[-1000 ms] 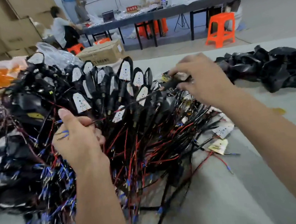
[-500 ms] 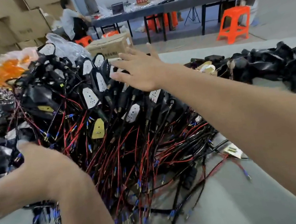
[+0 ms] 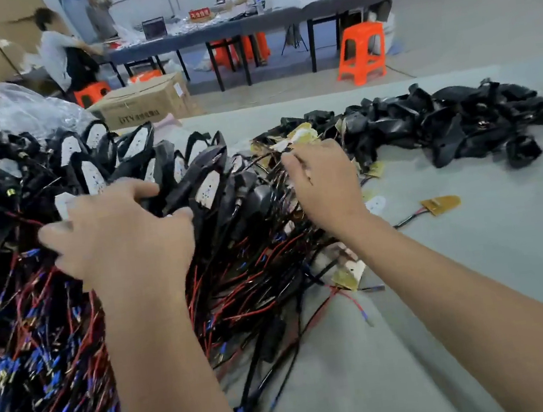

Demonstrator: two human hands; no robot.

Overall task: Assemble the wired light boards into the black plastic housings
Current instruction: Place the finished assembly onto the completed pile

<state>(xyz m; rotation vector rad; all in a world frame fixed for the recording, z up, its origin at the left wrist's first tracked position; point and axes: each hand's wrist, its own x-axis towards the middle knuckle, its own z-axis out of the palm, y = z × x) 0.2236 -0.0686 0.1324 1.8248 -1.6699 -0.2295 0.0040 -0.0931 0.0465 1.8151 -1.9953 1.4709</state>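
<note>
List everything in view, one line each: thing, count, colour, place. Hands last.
Assembled lights: many, black with white boards, heaped at left.
Wires: many, red, black, blue-tipped, trailing toward the viewer.
Empty housings: many, black, piled at right.
Loose board: one, yellow, alone on the table.
Table: one, grey-green.
Stool: one, orange, on the floor behind.
Cardboard box: one, brown, behind the table.
Left hand: spread over the heap.
Right hand: fingers curled among the wires.
</note>
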